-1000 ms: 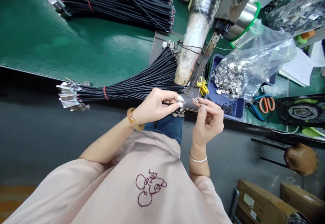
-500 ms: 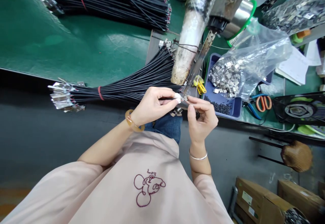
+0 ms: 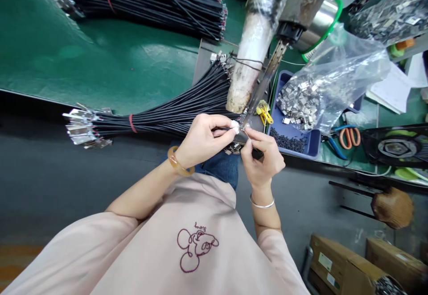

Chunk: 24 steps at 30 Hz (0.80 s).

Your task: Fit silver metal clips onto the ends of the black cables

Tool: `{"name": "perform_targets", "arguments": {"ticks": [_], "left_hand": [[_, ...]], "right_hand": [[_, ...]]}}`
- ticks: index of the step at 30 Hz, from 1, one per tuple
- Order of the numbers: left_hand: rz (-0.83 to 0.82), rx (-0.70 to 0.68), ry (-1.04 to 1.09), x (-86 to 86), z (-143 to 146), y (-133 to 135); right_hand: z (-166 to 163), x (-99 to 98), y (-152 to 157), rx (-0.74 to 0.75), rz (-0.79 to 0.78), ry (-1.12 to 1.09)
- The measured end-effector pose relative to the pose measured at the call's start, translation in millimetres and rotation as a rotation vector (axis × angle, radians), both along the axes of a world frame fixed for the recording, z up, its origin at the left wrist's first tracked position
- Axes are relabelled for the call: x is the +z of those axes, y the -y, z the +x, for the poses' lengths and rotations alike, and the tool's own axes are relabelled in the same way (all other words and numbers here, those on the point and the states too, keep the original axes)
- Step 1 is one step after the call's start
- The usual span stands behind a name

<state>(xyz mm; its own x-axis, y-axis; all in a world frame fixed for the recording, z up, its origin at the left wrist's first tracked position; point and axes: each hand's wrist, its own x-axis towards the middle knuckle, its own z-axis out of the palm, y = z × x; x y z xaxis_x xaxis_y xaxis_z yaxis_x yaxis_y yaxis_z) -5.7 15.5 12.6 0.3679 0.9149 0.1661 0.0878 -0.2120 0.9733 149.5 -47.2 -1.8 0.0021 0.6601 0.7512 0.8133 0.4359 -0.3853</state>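
A green mat (image 3: 100, 63) covers the workbench, and below its edge is a dark grey floor (image 3: 50, 174). The left hand (image 3: 203, 141) pinches one black wire (image 3: 223, 130) between thumb and forefinger. The right hand (image 3: 262, 159) closes its fingertips on the wire's end, touching the left ones. Two tied wire bundles (image 3: 174, 114), one blue tray (image 3: 309, 142) and one plastic bag (image 3: 337, 76) of metal clips lie near.

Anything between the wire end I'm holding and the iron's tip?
Nothing visible. The left hand and right hand pinch the wire end close under the iron's tip. The yellow clip lies to the right, off that line.
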Motion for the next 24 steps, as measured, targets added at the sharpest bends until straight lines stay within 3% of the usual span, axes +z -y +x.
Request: {"name": "perform_targets", "arguments": {"ticks": [13,24], "left_hand": [[-0.094,0.006,0.029,3.4,0.0,-1.2],[-0.050,-0.051,-0.019,4.7,-2.4,-1.0]], "right_hand": [[1.7,2.5,-1.8,-0.010,0.017,0.093],[3.3,4.2,1.8,-0.015,0.002,0.022]]}}
